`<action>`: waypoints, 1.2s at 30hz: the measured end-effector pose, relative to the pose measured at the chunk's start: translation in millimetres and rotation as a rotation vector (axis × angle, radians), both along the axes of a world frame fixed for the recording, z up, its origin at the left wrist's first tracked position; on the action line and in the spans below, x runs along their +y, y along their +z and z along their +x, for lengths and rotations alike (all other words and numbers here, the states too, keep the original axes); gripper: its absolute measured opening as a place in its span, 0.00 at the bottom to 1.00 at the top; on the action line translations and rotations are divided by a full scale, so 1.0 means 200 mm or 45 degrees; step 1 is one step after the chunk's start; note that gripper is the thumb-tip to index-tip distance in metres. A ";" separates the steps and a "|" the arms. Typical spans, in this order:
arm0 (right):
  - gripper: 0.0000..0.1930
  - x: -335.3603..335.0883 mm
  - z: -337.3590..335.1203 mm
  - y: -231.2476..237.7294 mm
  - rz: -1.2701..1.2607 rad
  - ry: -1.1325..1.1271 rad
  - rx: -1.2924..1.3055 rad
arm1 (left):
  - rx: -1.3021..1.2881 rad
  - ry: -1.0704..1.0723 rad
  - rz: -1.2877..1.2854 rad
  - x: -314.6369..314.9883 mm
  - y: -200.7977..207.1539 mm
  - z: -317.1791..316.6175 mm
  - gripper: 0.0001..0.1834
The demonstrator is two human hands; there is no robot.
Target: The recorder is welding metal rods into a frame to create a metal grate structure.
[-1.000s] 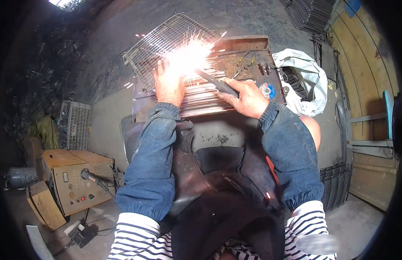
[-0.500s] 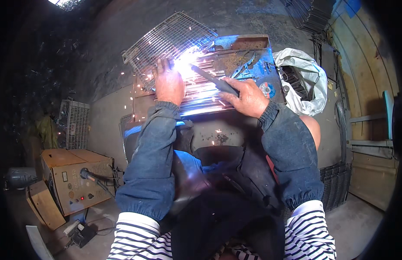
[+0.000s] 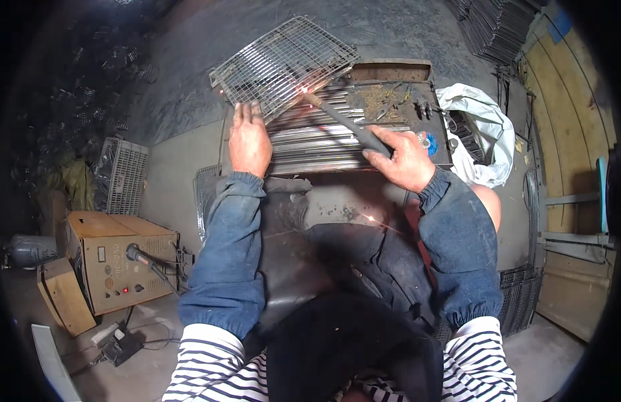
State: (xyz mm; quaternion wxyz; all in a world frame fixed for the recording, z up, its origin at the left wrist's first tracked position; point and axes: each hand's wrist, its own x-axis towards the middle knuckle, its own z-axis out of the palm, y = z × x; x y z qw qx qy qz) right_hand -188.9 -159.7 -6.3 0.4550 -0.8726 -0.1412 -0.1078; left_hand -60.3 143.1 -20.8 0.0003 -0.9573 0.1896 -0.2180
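My right hand is wrapped around the dark handle of a welding torch. The torch's tip reaches forward and left to a small glowing orange spot on the near edge of a wire mesh rack. My left hand lies palm down with its fingers stretched forward, their tips against the rack's near left edge; its thumb is hidden. Beneath the torch, many straight metal rods lie side by side across a low metal worktable.
Pliers and a cutting disc sit at the table's right. Beyond stands a white sack of dark metal pieces. A welding machine is at lower left, near a plastic crate. Stacked racks stand far right.
The bright arc and most sparks have gone out, leaving a small glow. In the picture, rack, table and both hands sit further right, and the left hand's fingers have straightened.
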 end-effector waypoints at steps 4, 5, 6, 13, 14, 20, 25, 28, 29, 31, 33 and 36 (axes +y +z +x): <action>0.23 0.07 0.03 -0.07 0.043 0.063 0.006 | -0.070 -0.028 0.023 0.00 -0.05 0.01 0.27; 0.23 0.08 0.03 -0.06 0.018 0.070 0.029 | -0.070 -0.028 0.023 -0.01 -0.05 0.01 0.27; 0.23 0.10 0.03 -0.07 -0.004 0.079 0.053 | -0.070 -0.025 0.044 -0.01 -0.05 0.00 0.27; 0.23 0.18 0.07 -0.12 -0.040 0.100 0.013 | -0.048 -0.023 0.046 -0.01 -0.05 0.01 0.28; 0.23 0.19 0.07 -0.12 -0.079 0.097 0.019 | -0.047 -0.024 0.047 -0.01 -0.06 0.01 0.28; 0.21 0.19 0.08 -0.10 -0.021 0.176 0.063 | 0.181 -0.095 -0.198 0.02 -0.06 -0.02 0.24; 0.20 0.19 0.08 -0.09 -0.066 0.160 0.003 | -0.151 -0.306 -0.004 0.04 -0.08 0.03 0.13; 0.21 0.19 0.08 -0.08 -0.052 0.151 0.033 | 0.013 -0.049 -0.004 0.03 -0.10 0.03 0.10; 0.21 0.19 0.08 -0.08 -0.073 0.139 0.011 | 0.044 -0.052 0.076 0.03 -0.10 0.03 0.09; 0.20 0.18 0.08 -0.09 -0.043 0.129 -0.008 | -0.015 -0.145 0.011 -0.01 -0.06 0.02 0.09; 0.21 0.16 0.07 -0.06 -0.043 0.116 0.016 | -0.166 -0.081 0.144 -0.02 -0.06 0.01 0.21; 0.22 0.10 0.05 -0.04 0.011 0.054 0.073 | -0.014 0.048 0.123 0.02 -0.08 0.03 0.30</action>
